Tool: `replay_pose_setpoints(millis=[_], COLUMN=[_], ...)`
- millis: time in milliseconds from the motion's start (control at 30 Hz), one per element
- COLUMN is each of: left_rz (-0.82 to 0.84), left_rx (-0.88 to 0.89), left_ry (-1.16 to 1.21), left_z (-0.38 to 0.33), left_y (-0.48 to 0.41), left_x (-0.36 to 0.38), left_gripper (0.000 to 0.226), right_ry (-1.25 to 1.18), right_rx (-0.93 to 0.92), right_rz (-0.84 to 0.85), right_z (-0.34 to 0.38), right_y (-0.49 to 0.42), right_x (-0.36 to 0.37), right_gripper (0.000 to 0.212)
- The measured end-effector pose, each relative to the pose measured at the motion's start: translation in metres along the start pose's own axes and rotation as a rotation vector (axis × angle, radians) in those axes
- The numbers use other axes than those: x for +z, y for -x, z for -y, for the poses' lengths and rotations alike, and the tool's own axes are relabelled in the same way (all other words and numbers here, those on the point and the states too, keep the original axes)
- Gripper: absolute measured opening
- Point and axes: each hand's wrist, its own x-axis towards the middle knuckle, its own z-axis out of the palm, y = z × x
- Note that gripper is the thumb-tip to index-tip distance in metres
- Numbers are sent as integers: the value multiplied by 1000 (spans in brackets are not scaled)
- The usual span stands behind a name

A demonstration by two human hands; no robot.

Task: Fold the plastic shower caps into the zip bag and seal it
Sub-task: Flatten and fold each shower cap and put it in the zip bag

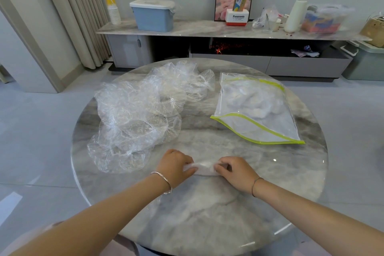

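Note:
A folded clear shower cap (pixel 204 169) lies as a narrow strip near the front of the round marble table (pixel 207 214). My left hand (pixel 175 167) pinches its left end and my right hand (pixel 235 171) pinches its right end, fingers curled on the plastic. A loose heap of several crumpled clear shower caps (pixel 143 110) covers the table's left side. At the right lies a clear zip bag (pixel 255 108) with a yellow-green zip edge, its mouth open toward the middle, with folded caps inside it.
Behind the table runs a long low marble-topped cabinet (pixel 207 29) carrying a blue lidded bin (pixel 152 15), a stack of paper cups (pixel 113 9), a Panasonic box (pixel 237 16) and other clutter. Curtains hang at the back left. Grey floor surrounds the table.

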Motion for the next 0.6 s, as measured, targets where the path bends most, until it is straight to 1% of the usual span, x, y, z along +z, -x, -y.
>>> replay_pose_setpoints(millis=[33, 100, 200, 267, 333, 400, 467, 500, 533, 567, 600], left_rz=[9, 50, 92, 117, 106, 55, -19, -30, -6, 18, 64], left_rx=[-43, -127, -205, -226, -196, -71, 175, 298, 400, 466, 496], left_ry=[56, 146, 179, 220, 206, 98, -26, -91, -135, -194, -243], left_z=[0, 0, 1, -1, -2, -1, 2, 2, 3, 4, 5], left_y=[1, 2, 1, 0, 1, 1, 0, -1, -1, -1, 1], left_x=[0, -1, 2, 3, 2, 2, 5, 6, 8, 9, 11], left_gripper=[28, 25, 20, 17, 21, 39, 55, 57, 56, 55, 58], right_ry=[-72, -122, -204, -244, -226, -197, -167, -158, -153, -150, -146], right_rx=[43, 102, 173, 222, 248, 254, 269, 277, 286, 298, 304], right_rz=[19, 35, 18, -26, -67, -89, -86, -84, -85, -88, -90], right_z=[-1, -3, -3, -4, -4, -4, -3, -3, -3, -4, -4], right_y=[1, 3, 4, 2, 2, 1, 0, -1, -2, -3, -3], right_x=[0, 1, 3, 4, 2, 1, 1, 1, 2, 2, 2], right_gripper=[38, 39, 29, 25, 27, 28, 28, 28, 28, 28, 28])
